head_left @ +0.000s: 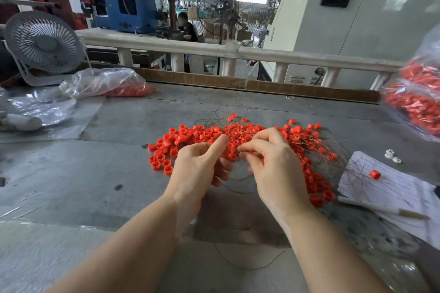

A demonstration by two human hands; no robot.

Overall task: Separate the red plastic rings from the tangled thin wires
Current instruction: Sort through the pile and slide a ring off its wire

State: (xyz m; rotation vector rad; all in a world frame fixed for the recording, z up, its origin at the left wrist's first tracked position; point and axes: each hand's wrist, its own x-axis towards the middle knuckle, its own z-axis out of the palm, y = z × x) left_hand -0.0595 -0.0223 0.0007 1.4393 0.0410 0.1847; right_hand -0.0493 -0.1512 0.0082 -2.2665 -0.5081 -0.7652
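Heap of small red plastic rings (240, 135) threaded on tangled thin brown wires (319, 147) lay on grey table (107, 173), just beyond both hands, left hand (202, 164) curled, forefinger touching rings, right hand (269, 162) fingers bent, pinching among wires, exact hold unclear.

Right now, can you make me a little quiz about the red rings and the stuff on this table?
1. True or false: one red ring lies alone on the sheet of paper.
2. Which side of the table holds the small white fan: left or right?
3. What thin things run through the pile of red rings between the left hand and right hand?

Key: 1 true. 2 left. 3 wires.
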